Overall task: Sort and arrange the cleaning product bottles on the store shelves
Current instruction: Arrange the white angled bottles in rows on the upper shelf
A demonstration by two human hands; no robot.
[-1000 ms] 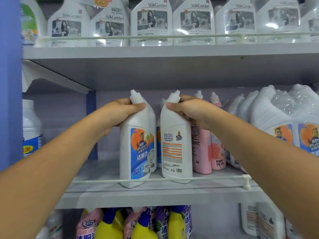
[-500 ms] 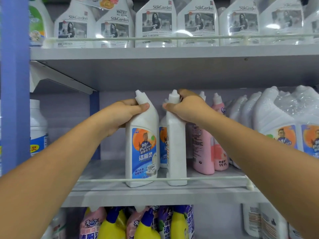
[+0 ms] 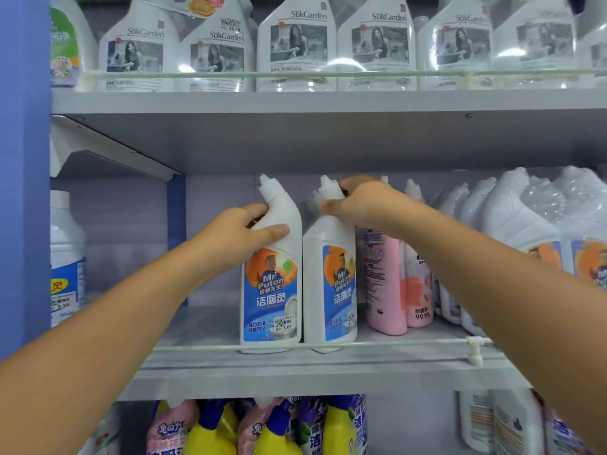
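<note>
Two hands [image 3: 236,234] [image 3: 358,200], gripping bottle necks [image 3: 279,208] [image 3: 330,195]

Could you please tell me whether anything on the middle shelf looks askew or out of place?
Mostly tidy. The right white bent-neck toilet-cleaner bottle, gripped by the right hand, has its blue label angled slightly sideways, unlike the left white bent-neck toilet-cleaner bottle.

A blue upright post [image 3: 23,178] runs down the left edge. A white angled bracket [image 3: 108,149] sits beneath the upper level. A thin white guard rail [image 3: 328,345] with a plastic clip [image 3: 475,351] crosses the front.
</note>
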